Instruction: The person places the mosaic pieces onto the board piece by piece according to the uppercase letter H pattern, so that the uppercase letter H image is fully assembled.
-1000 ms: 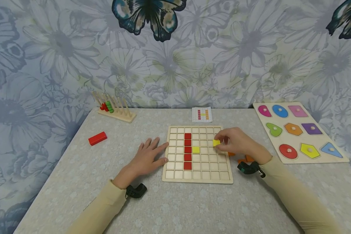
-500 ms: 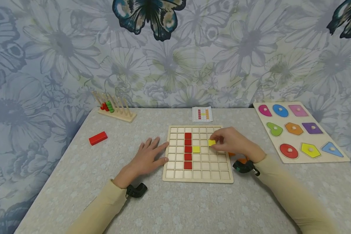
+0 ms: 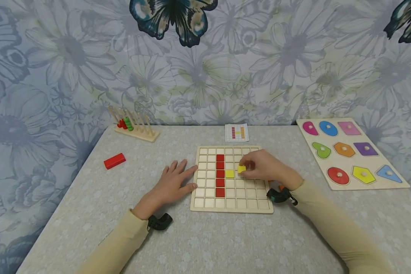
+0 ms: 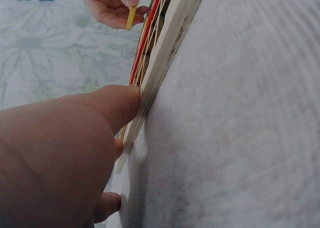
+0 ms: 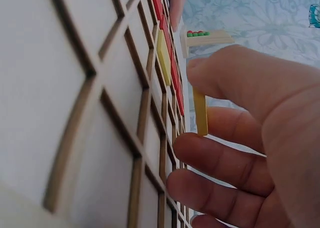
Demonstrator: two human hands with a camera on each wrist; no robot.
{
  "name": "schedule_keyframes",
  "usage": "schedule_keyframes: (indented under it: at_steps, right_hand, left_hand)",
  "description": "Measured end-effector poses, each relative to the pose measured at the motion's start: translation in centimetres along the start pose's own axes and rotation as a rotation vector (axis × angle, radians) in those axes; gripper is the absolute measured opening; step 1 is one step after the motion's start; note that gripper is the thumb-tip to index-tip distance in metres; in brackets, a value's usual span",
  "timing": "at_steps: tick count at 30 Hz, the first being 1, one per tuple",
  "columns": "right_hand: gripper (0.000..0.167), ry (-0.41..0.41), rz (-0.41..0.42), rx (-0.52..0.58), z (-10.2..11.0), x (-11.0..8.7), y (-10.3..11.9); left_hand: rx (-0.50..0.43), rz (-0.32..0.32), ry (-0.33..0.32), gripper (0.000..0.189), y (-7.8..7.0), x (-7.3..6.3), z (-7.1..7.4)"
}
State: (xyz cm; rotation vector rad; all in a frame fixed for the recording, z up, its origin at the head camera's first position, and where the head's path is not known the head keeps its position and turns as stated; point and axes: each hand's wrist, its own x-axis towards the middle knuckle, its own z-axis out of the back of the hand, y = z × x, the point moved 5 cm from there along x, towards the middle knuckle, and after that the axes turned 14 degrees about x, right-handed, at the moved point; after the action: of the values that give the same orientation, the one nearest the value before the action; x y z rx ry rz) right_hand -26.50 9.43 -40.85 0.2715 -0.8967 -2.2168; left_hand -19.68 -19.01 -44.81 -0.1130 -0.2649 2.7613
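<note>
R hand [image 3: 268, 166] pinches sm., thin, flat yellow tile [image 3: 241, 169] at hand's left tip, over grid board [image 3: 231, 210] beneath it, w/ L hand [image 3: 171, 183] spread, touching board's L edge.

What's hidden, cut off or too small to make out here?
Head view: orange piece, mostly hidden by the right hand and its wrist device.
Head view: board cells beneath that hand.
Head view: fine markings on the card, too small.
Right wrist view: upper end of the yellow tile, behind the thumb.
Left wrist view: right hand, cut off at top.
</note>
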Motion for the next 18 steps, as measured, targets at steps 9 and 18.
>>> schedule_keyframes:
  at_steps: [9,18]
  right_hand:
    - [0.025,0.007,0.039,-0.037,-0.70,0.17,0.16]
    - [0.023,-0.005,0.055,-0.041,-1.05,0.19,0.13]
  left_hand:
    - [0.002,-0.001,0.004,0.063,0.02,0.02,-0.02]
    - [0.000,0.007,0.005,0.063,0.01,-0.05,0.01]
